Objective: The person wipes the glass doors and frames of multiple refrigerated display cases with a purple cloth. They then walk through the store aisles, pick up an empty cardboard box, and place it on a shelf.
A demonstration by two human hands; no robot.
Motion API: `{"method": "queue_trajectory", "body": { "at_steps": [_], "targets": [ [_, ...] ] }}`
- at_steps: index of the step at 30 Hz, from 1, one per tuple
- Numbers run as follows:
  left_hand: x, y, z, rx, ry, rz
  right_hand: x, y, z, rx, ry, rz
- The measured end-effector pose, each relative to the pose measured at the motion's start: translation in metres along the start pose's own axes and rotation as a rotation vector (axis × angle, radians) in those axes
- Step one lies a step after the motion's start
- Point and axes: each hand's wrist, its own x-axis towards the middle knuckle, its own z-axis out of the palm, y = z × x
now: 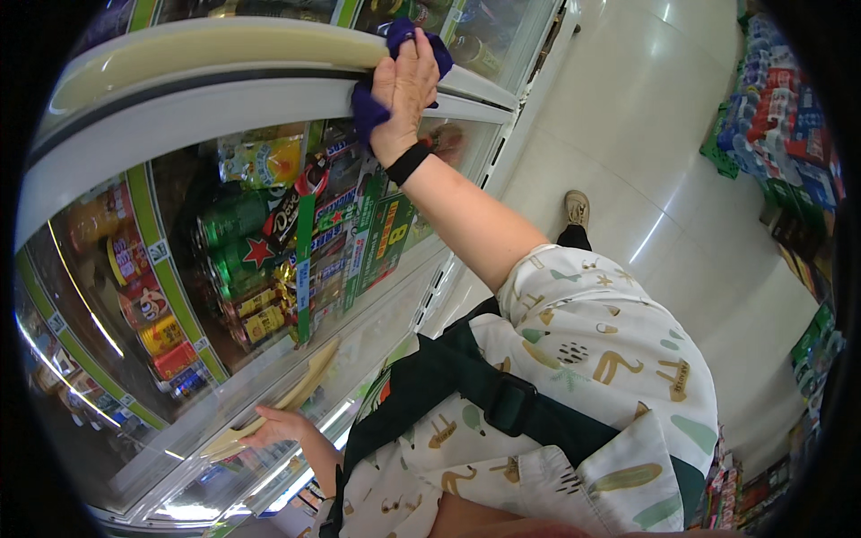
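Observation:
At the top of the head view, my right hand [403,94] presses a dark purple cloth [370,111] against the white frame of a refrigerated cabinet's glass door, at the end of a long cream door handle [222,46]. A black band circles that wrist. My left hand [279,428] is at the lower left, its fingers around another cream door handle [306,383]. Behind the glass stand green drink cans [235,222] and colourful cans [161,334] on shelves with green edge strips. Chocolate bars and a green promotional sign [387,242] are beside them.
A pale tiled floor [625,155] runs along the cabinet on the right. Shrink-wrapped bottle packs [773,107] are stacked at the far right, with a green crate [720,144] beside them. More packaged goods [723,487] stand at the lower right. A shoe [576,207] rests on the floor.

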Motion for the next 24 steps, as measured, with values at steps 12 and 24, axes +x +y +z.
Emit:
{"method": "queue_trajectory", "body": {
  "at_steps": [12, 24],
  "targets": [
    [0.017, 0.011, -0.005, 0.134, -0.107, -0.069, 0.017, 0.269, 0.001, -0.161, 0.066, 0.425],
    [0.141, 0.317, -0.134, -1.045, -0.17, 0.467, -0.044, 0.035, -0.04, 0.162, -0.365, 0.147]
  ]
}}
